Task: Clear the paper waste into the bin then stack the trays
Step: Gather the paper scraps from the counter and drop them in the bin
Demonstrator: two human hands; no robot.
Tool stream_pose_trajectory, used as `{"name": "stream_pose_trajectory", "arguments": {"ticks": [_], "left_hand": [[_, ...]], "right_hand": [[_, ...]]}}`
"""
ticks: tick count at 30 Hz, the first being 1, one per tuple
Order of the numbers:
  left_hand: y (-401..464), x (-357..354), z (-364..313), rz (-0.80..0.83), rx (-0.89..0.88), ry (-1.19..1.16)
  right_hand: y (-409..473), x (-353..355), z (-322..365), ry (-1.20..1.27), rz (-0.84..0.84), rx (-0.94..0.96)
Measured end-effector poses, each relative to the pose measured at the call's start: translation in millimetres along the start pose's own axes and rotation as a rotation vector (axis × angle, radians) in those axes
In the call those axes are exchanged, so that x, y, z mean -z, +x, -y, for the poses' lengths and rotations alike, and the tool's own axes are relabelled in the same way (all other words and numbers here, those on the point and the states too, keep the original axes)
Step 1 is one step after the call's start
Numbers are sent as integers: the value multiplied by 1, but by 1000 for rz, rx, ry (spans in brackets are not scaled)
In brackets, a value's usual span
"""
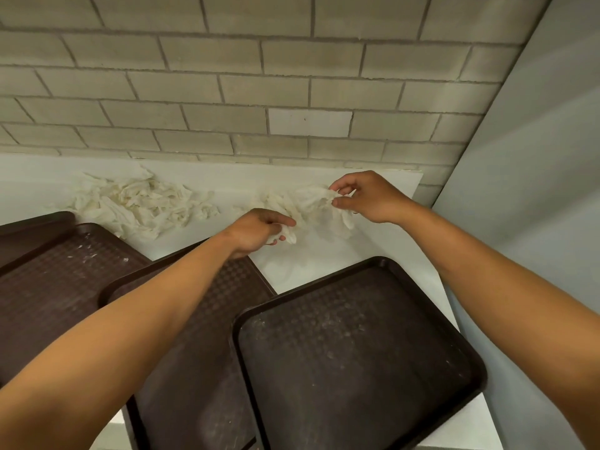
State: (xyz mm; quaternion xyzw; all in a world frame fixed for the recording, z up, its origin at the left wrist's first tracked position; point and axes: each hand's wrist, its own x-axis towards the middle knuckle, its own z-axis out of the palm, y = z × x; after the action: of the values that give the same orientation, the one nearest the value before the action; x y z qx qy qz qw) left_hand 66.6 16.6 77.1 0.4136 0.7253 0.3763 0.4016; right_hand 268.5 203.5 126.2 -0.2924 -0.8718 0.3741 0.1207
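Note:
Crumpled white paper napkins (311, 206) lie on the white counter (324, 258) near the brick wall. My right hand (363, 196) pinches the far end of this bunch. Closer to me, my left hand (259, 230) grips its near end. A second, larger heap of paper waste (139, 203) lies to the left by the wall, untouched. Three dark brown trays sit in front: one at the right (357, 352), one in the middle (201, 368) under my left forearm, one at the left (55, 280). No bin is in view.
A brick wall (259, 76) runs along the back of the counter. A grey panel (535, 190) closes off the right side. A further brown tray edge (32, 222) shows at the far left. White crumbs speckle the tray surfaces.

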Motion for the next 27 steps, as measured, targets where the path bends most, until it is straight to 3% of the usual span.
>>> {"name": "stream_pose_trajectory", "arguments": {"ticks": [4,12,27], "left_hand": [[-9,-5,1,-45,-91,15],[-39,-28,9,-139,-64,-85],[-128,-86,24,-92,-104,-270]], "right_hand": [[-18,-17,-13,161,-87,-44],[-73,-63,-34,490,-163,-130],[-211,-96,-15,721,-176,-187]]}}
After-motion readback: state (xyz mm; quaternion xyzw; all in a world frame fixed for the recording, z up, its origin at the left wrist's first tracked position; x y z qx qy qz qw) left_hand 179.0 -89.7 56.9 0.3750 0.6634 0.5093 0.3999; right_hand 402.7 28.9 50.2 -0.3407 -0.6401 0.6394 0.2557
